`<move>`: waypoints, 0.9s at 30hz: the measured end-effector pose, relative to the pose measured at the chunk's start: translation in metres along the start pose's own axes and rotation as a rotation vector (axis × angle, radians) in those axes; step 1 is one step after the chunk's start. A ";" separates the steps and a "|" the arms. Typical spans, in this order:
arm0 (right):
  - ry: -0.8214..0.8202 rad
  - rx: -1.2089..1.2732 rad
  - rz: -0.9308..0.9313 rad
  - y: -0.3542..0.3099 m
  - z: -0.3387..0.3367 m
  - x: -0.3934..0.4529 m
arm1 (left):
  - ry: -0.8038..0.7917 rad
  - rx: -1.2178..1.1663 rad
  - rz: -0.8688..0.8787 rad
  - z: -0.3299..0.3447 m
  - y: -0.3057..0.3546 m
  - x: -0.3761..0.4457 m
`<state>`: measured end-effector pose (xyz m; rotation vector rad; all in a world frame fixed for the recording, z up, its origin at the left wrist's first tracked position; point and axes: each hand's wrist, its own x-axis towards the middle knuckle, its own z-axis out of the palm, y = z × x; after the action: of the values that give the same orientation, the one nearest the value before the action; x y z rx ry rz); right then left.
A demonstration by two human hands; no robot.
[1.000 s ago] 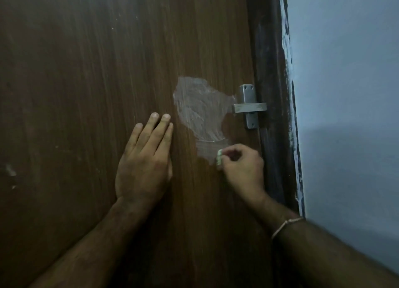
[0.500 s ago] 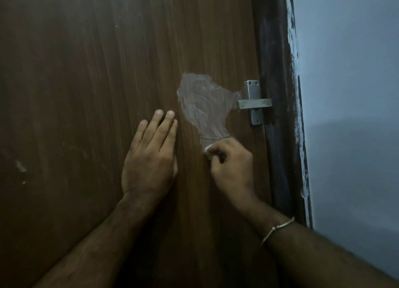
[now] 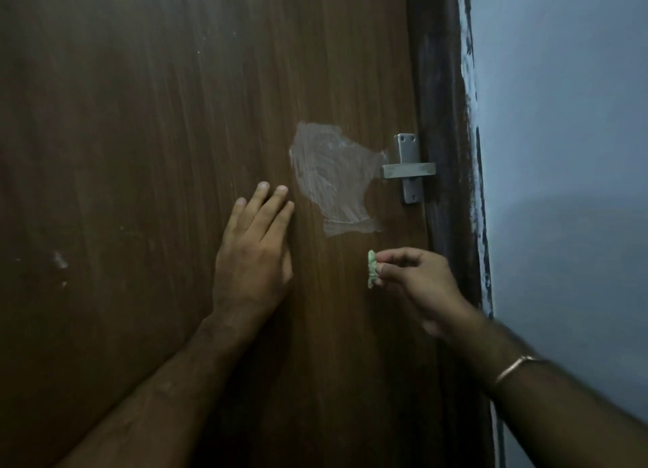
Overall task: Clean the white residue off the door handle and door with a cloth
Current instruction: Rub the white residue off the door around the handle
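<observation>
Bare forearms, no sleeves; thin metal bangle (image 3: 515, 367) on rt wrist.

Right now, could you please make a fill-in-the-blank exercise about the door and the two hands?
1. The left hand lies ____ on the door.
2. The right hand pinches a small green ____.
3. The white residue sits to the ____ of the door handle.

Missing words: flat; cloth; left
</observation>
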<state>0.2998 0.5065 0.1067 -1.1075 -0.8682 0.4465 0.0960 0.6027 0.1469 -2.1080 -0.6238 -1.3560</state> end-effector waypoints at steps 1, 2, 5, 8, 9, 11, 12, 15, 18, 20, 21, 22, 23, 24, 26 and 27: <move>-0.060 0.246 0.094 -0.004 0.002 -0.010 | -0.020 -0.100 -0.031 -0.004 0.007 -0.001; -0.102 0.436 0.172 -0.006 0.003 -0.019 | -0.043 -0.233 -0.085 -0.010 0.014 -0.003; -0.198 0.618 0.266 -0.006 0.011 -0.041 | -0.244 -0.685 -0.367 -0.025 0.039 -0.015; -0.272 0.591 0.232 -0.002 0.014 -0.054 | -0.427 -1.031 -0.568 -0.028 0.063 -0.032; -0.295 0.576 0.210 -0.001 0.013 -0.058 | -0.395 -1.075 -0.606 -0.029 0.067 -0.035; -0.348 0.563 0.162 0.000 0.008 -0.063 | -0.299 -1.106 -0.666 -0.030 0.069 -0.039; -0.377 0.552 0.136 0.001 0.006 -0.065 | -0.271 -1.105 -0.686 -0.029 0.068 -0.041; -0.427 0.379 0.019 0.000 0.004 -0.070 | -0.307 -1.126 -0.710 -0.028 0.064 -0.047; -0.411 0.098 -0.150 -0.008 0.008 -0.073 | -0.407 -1.394 -0.800 -0.028 0.059 -0.048; -0.341 -0.118 -0.317 -0.011 0.010 -0.074 | -0.422 -1.498 -0.859 -0.028 0.055 -0.045; -0.288 -0.207 -0.394 -0.012 0.011 -0.074 | -0.413 -1.506 -0.863 -0.027 0.054 -0.043; -0.241 -0.258 -0.441 -0.012 0.011 -0.072 | -0.395 -1.500 -0.853 -0.026 0.053 -0.042; -0.210 -0.266 -0.448 -0.011 0.010 -0.070 | -0.371 -1.479 -0.832 -0.024 0.051 -0.042; -0.198 -0.249 -0.425 -0.010 0.009 -0.068 | -0.345 -1.449 -0.807 -0.022 0.050 -0.043; -0.225 -0.158 -0.305 -0.010 0.006 -0.064 | -0.288 -1.406 -0.775 -0.020 0.047 -0.045; -0.259 -0.065 -0.217 -0.009 0.004 -0.062 | -0.262 -1.406 -0.782 -0.019 0.044 -0.046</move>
<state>0.2581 0.4611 0.0922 -1.0141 -1.2248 0.3884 0.0941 0.5535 0.1023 -3.3602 -0.7246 -2.4209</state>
